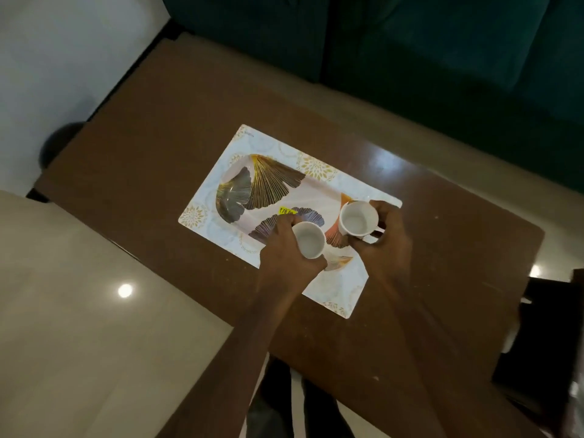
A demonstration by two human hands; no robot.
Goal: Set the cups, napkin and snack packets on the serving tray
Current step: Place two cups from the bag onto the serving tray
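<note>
White cups (309, 239) open upward; tray (193, 215) lies long-axis diagonal.

Glossy white ceramic-looking cups (309, 239), smooth printed tray (202, 213) w/ shiny finish, polished brown wood table (142, 172).

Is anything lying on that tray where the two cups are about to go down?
Nothing visible does. Around the left cup and right cup the tray shows only its leaf print and a flat yellow sticker.

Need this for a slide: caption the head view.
Left hand grips the left cup, right hand the right cup, over the leaf-patterned tray on a brown table.
</note>
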